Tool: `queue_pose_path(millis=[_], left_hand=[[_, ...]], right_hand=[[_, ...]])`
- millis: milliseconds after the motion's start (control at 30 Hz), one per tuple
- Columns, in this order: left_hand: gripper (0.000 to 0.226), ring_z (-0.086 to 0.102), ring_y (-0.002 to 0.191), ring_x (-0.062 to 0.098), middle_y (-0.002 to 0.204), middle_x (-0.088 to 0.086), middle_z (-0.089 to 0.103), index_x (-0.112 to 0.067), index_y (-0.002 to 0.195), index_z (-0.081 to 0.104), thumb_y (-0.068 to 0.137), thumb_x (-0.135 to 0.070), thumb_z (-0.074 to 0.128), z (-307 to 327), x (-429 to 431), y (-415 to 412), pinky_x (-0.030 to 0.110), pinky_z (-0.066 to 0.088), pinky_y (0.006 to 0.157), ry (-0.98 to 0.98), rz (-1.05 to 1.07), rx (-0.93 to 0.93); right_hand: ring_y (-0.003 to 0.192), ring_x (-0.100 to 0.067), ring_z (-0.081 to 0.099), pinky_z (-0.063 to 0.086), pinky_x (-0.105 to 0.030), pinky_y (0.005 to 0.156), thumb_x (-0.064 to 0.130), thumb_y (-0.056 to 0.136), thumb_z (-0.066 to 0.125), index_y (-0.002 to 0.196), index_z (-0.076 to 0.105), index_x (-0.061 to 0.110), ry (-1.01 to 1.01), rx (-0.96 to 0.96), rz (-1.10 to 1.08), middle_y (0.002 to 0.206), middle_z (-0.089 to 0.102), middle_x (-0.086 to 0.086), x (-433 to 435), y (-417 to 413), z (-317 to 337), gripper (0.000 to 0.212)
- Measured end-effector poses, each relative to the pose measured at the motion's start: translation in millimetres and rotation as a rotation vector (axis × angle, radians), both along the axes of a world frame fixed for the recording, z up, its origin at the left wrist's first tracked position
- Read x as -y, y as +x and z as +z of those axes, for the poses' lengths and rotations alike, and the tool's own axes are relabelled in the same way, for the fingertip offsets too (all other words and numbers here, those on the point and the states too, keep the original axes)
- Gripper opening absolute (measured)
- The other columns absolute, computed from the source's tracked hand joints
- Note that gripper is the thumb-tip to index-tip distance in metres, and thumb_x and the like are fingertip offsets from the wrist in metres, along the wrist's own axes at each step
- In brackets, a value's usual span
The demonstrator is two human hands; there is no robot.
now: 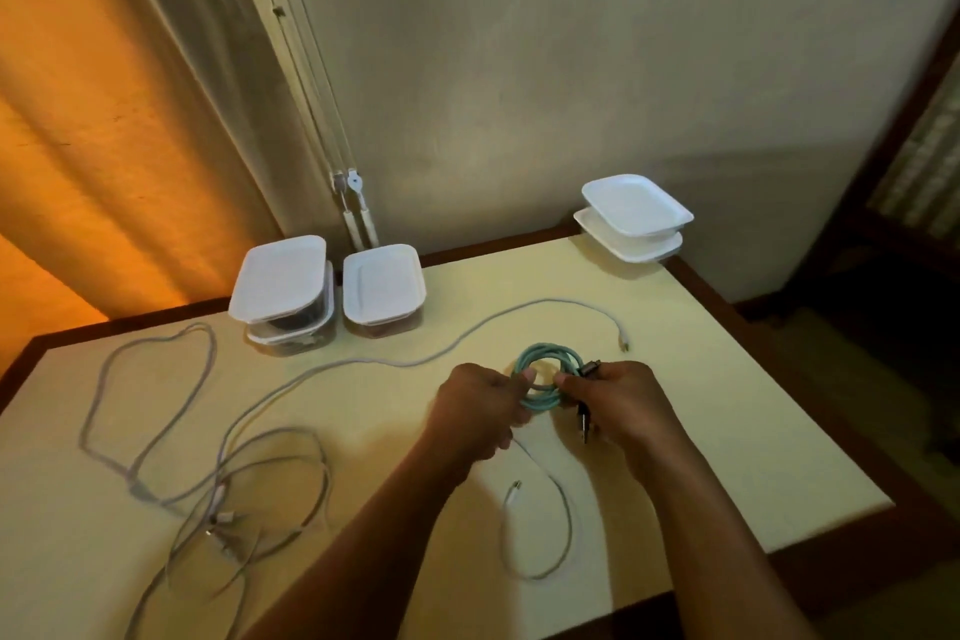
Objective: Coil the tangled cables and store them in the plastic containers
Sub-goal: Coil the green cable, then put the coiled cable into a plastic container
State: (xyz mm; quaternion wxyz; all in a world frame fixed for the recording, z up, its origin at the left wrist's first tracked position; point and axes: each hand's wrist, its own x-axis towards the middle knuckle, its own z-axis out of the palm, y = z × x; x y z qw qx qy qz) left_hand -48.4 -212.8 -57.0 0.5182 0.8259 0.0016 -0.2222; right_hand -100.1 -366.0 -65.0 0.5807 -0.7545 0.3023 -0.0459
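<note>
We find the teal cable (549, 360) wound into a small ring, held just above the cream counter (727, 421) between both hands, a little right of the middle. The ring's opening faces up toward us. It looks slightly wider from left to right, along the line between the two hands. The left hand (480, 411) has its fingers curled round the left side of the ring, thumb on top. The right hand (621, 398) grips the right side together with the dark plug ends (584, 418), which hang out of the fist and point down toward the near edge of the counter.

Behind the hands we see a long white cable (441, 353) running across the counter from the left to the right, where it bends round and its plug (626, 343) points toward us. On the left lies a loose tangle of pale cables (218, 489), one wide loop reaching toward the far left corner. Between the forearms a short white cable (563, 525) lies in an open loop, its end inside the loop.

Along the far edge stands a stack of two containers (283, 296), lids on, with something dark showing through the upper one. A single container (383, 288), also lidded, stands just beside it on the right. At the far right corner two white lids (636, 211) lie stacked. An orange curtain (78, 146) hangs at the left.
</note>
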Motion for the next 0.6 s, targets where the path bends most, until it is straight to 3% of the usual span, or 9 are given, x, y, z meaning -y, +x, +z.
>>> queue_pose_path(millis=[100, 167, 233, 267, 333, 467, 533, 600], left_hand=[[0.036, 0.058, 0.047, 0.018, 0.069, 0.007, 0.076, -0.010, 0.073, 0.075, 0.092, -0.040, 0.074, -9, 19, 15, 0.026, 0.046, 0.048, 0.065, 0.063, 0.056], [0.032, 0.059, 0.045, 0.018, 0.065, 0.005, 0.075, -0.012, 0.069, 0.073, 0.092, -0.034, 0.074, -15, 26, 21, 0.029, 0.052, 0.050, 0.101, 0.085, 0.095], [0.027, 0.059, 0.044, 0.018, 0.063, 0.004, 0.075, -0.013, 0.074, 0.070, 0.092, -0.033, 0.075, -17, 28, 22, 0.029, 0.054, 0.051, 0.105, 0.104, 0.116], [0.024, 0.058, 0.042, 0.017, 0.063, 0.002, 0.075, -0.013, 0.080, 0.068, 0.092, -0.033, 0.076, -18, 30, 23, 0.028, 0.053, 0.049, 0.102, 0.106, 0.123], [0.024, 0.056, 0.039, 0.013, 0.063, 0.000, 0.075, -0.015, 0.094, 0.064, 0.091, -0.035, 0.077, -18, 30, 22, 0.024, 0.048, 0.045, 0.109, 0.102, 0.137], [0.020, 0.063, 0.044, 0.014, 0.067, 0.000, 0.075, -0.020, 0.095, 0.067, 0.092, -0.039, 0.072, -14, 24, 23, 0.034, 0.059, 0.054, 0.140, 0.069, 0.202], [0.011, 0.069, 0.059, 0.018, 0.074, -0.002, 0.076, -0.026, 0.088, 0.070, 0.093, -0.036, 0.068, -8, 19, 25, 0.040, 0.063, 0.068, 0.143, 0.075, 0.252], [0.011, 0.070, 0.069, 0.017, 0.079, -0.005, 0.076, -0.028, 0.087, 0.070, 0.096, -0.027, 0.064, -2, 12, 28, 0.038, 0.062, 0.071, 0.109, 0.077, 0.276]], right_hand=[[0.057, -0.020, 0.059, 0.050, -0.038, 0.064, 0.032, 0.083, 0.081, 0.069, 0.074, 0.007, -0.065, -0.056, -0.041, 0.060, 0.069, -0.006, 10, 10, -10, 0.029], [0.070, -0.024, 0.067, 0.057, -0.041, 0.076, 0.034, 0.084, 0.079, 0.074, 0.076, 0.009, -0.179, -0.083, -0.041, 0.070, 0.073, -0.007, 12, 13, -15, 0.028], [0.097, -0.027, 0.069, 0.054, -0.038, 0.090, 0.035, 0.086, 0.079, 0.102, 0.076, 0.008, -0.294, -0.101, -0.060, 0.099, 0.076, -0.011, 11, 14, -16, 0.032], [0.110, -0.028, 0.065, 0.050, -0.035, 0.096, 0.036, 0.086, 0.079, 0.119, 0.070, 0.007, -0.328, -0.116, -0.080, 0.115, 0.072, -0.012, 12, 14, -16, 0.045], [0.124, -0.028, 0.057, 0.045, -0.034, 0.101, 0.041, 0.085, 0.079, 0.134, 0.059, 0.007, -0.334, -0.120, -0.104, 0.131, 0.063, -0.013, 13, 12, -14, 0.063], [0.120, -0.028, 0.060, 0.045, -0.033, 0.099, 0.046, 0.092, 0.069, 0.131, 0.064, 0.008, -0.328, -0.045, -0.126, 0.128, 0.066, -0.013, 24, 4, -3, 0.054], [0.111, -0.025, 0.063, 0.045, -0.030, 0.091, 0.037, 0.097, 0.065, 0.126, 0.067, 0.010, -0.390, 0.019, -0.150, 0.121, 0.070, -0.011, 30, 3, 7, 0.040], [0.103, -0.020, 0.062, 0.041, -0.024, 0.084, 0.025, 0.099, 0.063, 0.121, 0.070, 0.012, -0.490, 0.097, -0.142, 0.115, 0.070, -0.008, 38, 11, 17, 0.026]])
